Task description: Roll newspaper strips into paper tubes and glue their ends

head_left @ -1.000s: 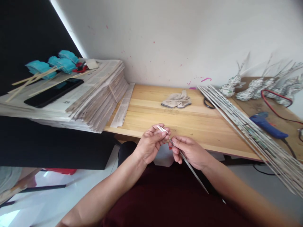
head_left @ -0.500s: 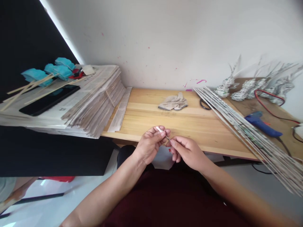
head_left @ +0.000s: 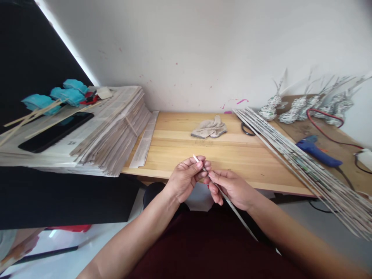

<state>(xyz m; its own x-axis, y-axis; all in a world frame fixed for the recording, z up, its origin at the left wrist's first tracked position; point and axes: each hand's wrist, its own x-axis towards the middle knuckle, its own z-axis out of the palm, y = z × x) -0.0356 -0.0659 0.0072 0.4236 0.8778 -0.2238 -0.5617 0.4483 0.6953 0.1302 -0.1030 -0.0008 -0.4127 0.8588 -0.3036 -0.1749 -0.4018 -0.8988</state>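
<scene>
A thin rolled newspaper tube runs from between my hands down toward my lap on the right. Its pale tip pokes out above the fingers of my left hand, which pinches it between thumb and fingers. My right hand is closed around the same tube just below, thumb on top. Both hands are close together over the table's front edge. Past them on the wood lies a crumpled beige cloth glove.
Left, a tall newspaper stack bears a phone, sticks and blue bundles. A paper strip lies beside it. Right are many paper tubes, scissors handles, a blue glue gun and woven paper pieces.
The tube's long lower part has come into view below my right hand. My right hand has turned slightly; the whole view has shifted a little.
</scene>
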